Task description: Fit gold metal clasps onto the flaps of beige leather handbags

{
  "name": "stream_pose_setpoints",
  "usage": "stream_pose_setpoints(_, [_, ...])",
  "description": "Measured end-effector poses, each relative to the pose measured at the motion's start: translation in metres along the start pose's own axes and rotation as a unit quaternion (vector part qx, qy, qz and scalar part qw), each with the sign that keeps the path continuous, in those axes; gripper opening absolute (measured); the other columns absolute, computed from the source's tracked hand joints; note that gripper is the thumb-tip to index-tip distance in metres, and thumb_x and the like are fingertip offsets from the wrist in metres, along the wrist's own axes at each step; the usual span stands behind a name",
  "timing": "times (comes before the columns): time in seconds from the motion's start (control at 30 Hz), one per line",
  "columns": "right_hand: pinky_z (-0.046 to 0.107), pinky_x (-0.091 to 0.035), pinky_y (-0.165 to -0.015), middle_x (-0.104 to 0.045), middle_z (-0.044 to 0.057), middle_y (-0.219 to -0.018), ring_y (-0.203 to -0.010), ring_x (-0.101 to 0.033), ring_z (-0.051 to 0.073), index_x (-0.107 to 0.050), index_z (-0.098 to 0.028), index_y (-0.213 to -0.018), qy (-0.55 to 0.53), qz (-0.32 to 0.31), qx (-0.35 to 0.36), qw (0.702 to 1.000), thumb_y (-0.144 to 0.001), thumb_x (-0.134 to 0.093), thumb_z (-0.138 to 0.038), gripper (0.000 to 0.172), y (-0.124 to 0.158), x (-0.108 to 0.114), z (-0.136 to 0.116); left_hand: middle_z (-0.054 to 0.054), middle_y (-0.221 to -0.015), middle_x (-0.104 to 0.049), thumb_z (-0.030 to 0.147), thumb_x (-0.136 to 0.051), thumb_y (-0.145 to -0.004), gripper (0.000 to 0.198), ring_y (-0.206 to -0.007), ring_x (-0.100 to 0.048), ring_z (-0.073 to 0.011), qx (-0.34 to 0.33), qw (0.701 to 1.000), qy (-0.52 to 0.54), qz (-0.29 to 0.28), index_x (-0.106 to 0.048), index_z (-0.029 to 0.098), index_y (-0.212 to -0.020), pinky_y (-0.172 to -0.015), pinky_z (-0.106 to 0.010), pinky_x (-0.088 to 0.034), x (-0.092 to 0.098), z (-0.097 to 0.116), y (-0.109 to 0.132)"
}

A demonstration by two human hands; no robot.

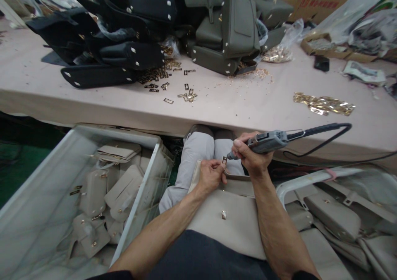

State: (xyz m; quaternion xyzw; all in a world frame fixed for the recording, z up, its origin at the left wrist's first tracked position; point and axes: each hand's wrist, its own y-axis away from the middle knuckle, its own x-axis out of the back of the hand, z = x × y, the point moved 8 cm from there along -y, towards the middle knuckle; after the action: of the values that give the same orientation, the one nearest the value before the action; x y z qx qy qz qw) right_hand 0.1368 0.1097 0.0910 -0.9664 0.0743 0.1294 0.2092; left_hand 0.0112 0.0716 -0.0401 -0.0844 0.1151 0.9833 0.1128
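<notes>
A beige handbag (229, 222) lies across my lap, a small metal turn-lock (223, 214) on its front. My left hand (212, 174) pinches the end of a bag strap or flap that carries a small rectangular metal plate (224, 160). In my right hand (254, 158) is a grey electric screwdriver (268, 141), fingers wrapped round its body. The driver's tip points down and left, close against the plate; whether it touches a screw is too small to tell. A black cable runs from its back end to the right.
On the table (124, 106) stand black bags (118, 61) and dark olive bags (238, 27). Loose metal plates (155, 75) and a pile of gold plates (324, 103) lie there. A white bin (136, 214) at left and a container (285, 189) at right hold beige bags.
</notes>
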Motion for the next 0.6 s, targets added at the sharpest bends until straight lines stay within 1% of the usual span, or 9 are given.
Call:
stream_pose_setpoints(0.13, [0.025,-0.041,-0.039,-0.058,-0.003,-0.064,-0.044,-0.052,0.011,-0.061,-0.018,-0.08,0.004,-0.008,0.014,1.0,-0.079,-0.085,-0.023,0.025,0.0009,-0.0024,-0.0028,-0.004,-0.046,-0.061,0.046,-0.067,-0.088,0.038,-0.037,-0.05,-0.0113,-0.009,1.0,0.0,0.002,-0.074,0.012,-0.074,-0.045,-0.021,-0.034,0.0009,0.0009,0.0004])
stream_pose_setpoints(0.3, [0.025,-0.042,-0.038,-0.058,-0.003,-0.065,-0.044,-0.052,0.012,-0.061,-0.019,-0.08,-0.002,0.004,0.017,1.0,-0.078,-0.086,-0.025,0.027,0.0017,-0.0002,-0.0028,-0.003,-0.045,-0.061,0.039,-0.066,-0.089,0.032,-0.035,-0.049,-0.0111,-0.019,1.0,0.016,0.0,-0.074,0.011,-0.074,-0.042,-0.02,-0.032,0.0002,0.0005,0.0001])
stream_pose_setpoints(0.47, [0.025,-0.042,-0.039,-0.058,-0.003,-0.065,-0.043,-0.05,0.011,-0.061,-0.019,-0.081,-0.007,0.008,0.018,1.0,-0.079,-0.086,-0.025,0.026,0.0012,0.0007,-0.0028,-0.003,-0.045,-0.06,0.043,-0.068,-0.089,0.035,-0.035,-0.051,-0.0115,-0.018,1.0,0.012,0.002,-0.073,0.012,-0.074,-0.042,-0.02,-0.033,0.0005,-0.0019,-0.0005])
stream_pose_setpoints(0.6, [0.026,-0.043,-0.041,-0.055,-0.004,-0.06,-0.041,-0.048,0.01,-0.061,-0.019,-0.079,-0.003,0.019,0.017,1.0,-0.079,-0.085,-0.027,0.026,-0.0006,0.0009,-0.0055,-0.003,-0.044,-0.06,0.041,-0.066,-0.09,0.034,-0.035,-0.05,-0.0112,-0.021,1.0,0.011,0.005,-0.073,0.012,-0.074,-0.042,-0.02,-0.034,0.0018,-0.0023,-0.0006])
